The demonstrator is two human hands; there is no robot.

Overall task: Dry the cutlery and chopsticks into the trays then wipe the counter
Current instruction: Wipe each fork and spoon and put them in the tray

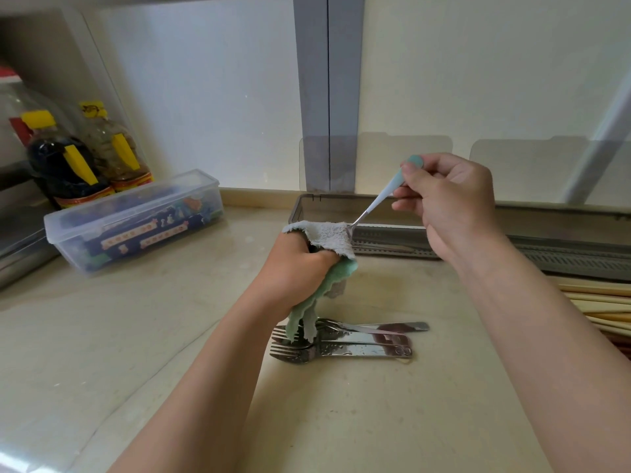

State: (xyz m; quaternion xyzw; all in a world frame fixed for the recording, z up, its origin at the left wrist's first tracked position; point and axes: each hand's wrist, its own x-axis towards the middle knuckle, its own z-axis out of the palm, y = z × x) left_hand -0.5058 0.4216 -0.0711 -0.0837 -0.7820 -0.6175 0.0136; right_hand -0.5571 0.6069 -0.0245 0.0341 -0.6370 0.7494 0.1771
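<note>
**Drying the little teal-handled utensil**

Right hand (447, 203) pinches the slim teal plastic-handled metal utensil (382, 196) at its handle end; left hand (300, 264) is fisted around the soft grey-green cloth (324, 247) wrapping its tip. It's probably light, stiff and slippery wet. 3 wet steel forks (341, 341) wait on the glossy beige counter (136, 319), grey slotted tray (563, 257) along the back edge.

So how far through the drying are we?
Early. One piece already lies in the grey tray. In hand: right hand holds a teal-handled utensil, its tip in the cloth gripped by the left hand. Left: wet forks, chopsticks, then wiping the counter.
</note>
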